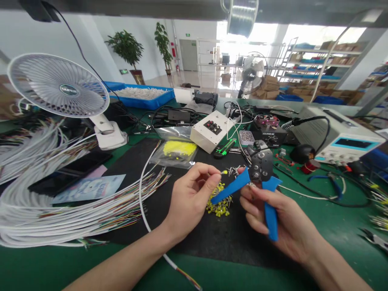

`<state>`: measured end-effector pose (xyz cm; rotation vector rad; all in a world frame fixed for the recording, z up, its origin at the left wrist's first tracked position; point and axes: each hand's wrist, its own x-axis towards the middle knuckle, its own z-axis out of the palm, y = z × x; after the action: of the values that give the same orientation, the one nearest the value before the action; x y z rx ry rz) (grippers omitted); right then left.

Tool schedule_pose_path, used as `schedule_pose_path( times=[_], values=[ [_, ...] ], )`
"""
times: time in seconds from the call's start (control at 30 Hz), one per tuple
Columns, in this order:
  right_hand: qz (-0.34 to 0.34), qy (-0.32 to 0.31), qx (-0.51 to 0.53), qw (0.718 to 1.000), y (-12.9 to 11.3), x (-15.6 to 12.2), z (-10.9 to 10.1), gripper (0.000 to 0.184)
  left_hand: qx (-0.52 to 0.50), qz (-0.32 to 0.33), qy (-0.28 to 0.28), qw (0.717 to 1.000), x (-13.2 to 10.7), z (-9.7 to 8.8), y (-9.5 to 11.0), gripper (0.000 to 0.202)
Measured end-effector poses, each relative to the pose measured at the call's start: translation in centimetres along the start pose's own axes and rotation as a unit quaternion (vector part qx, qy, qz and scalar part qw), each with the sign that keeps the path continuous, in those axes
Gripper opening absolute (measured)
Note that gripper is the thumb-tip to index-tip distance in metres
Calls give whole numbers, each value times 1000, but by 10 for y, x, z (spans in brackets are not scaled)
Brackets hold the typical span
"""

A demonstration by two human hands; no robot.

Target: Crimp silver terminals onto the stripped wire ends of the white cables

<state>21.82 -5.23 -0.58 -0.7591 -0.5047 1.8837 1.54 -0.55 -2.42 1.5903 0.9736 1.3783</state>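
Observation:
Between thumb and forefinger of my left hand [194, 194] is a small yellow-collared ferrule [224, 172], its metal end pointing right. My right hand [279, 218] grips crimping pliers [261, 163] by one blue handle; the handles are spread and the dark head points up and away. A pile of yellow ferrules [220, 206] lies on the black mat [218, 242] below both hands, partly hidden by the other handle. Bare metal pins [235, 170] are scattered just beyond. One white cable [143, 202] curves under my left forearm, its coloured wires showing at the near end.
A bundle of white cables [91, 220] with stripped coloured ends spreads over the left side. Behind the mat are a bag of yellow pieces [178, 148] and a beige switch box [209, 131]. A fan [110, 135] stands left, a bench instrument [336, 133] right, cutters [376, 239] near right.

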Motion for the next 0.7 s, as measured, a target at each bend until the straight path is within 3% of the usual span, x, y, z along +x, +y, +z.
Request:
schedule_pose_path(
  times=[0.13, 0.27, 0.43, 0.7],
  values=[
    [58, -94, 41, 993, 5, -7, 5, 23, -174, -76, 35, 981, 14, -5, 1, 18],
    [129, -195, 35, 972, 17, -14, 10, 44, -284, -120, 19, 951, 16, -5, 4, 15],
    [152, -208, 37, 966, 28, -17, 12, 50, -327, -157, -20, 932, 12, -1, 7, 12],
    [166, -205, 41, 964, 25, -13, 11, 52, -388, -184, -38, 902, 8, 0, 2, 10]
  ],
)
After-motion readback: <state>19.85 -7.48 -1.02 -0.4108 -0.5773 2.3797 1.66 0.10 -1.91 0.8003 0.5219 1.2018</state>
